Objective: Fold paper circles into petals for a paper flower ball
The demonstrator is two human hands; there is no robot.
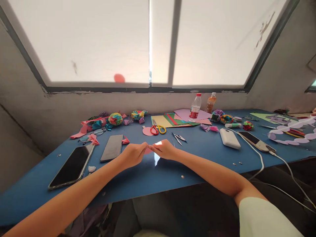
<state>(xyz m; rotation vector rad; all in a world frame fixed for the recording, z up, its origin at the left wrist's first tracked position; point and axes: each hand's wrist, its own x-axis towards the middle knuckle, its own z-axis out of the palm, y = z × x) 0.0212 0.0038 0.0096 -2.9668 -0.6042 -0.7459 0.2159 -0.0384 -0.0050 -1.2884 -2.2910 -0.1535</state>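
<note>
While both forearms reach forward over the blue table (138, 182), the left hand (134, 154) and right hand (165, 149) meet at their fingertips, each grip pinched shut on a small pink paper piece (148, 150) held between them just above the tabletop. Only a sliver of the paper shows below the fingers, so its shape cannot be told.

Left of the left grip lie two dark phones face up: a nearer, larger phone (71, 167) and a smaller phone (112, 147) just beside the wrist. A small red folded paper (125, 141) sits next to the smaller phone.

Just beyond the grips are a pink paper disc (147, 131), red-and-yellow scissors (157, 128) and small metal tools (179, 138). Right of the right grip, well apart, rest a white power bank (229, 138) and a cabled phone (256, 141).

Farther back, a stack of coloured paper sheets (170, 120) lies beneath a water bottle (195, 107) with an orange drink bottle (210, 102) beside it. Far to the left sit pink paper scraps (85, 128) and a multicoloured paper ball (115, 118); far to the right, lilac paper cutouts (291, 131) spread near the table's edge. A bright window (98, 42) stands behind everything.
</note>
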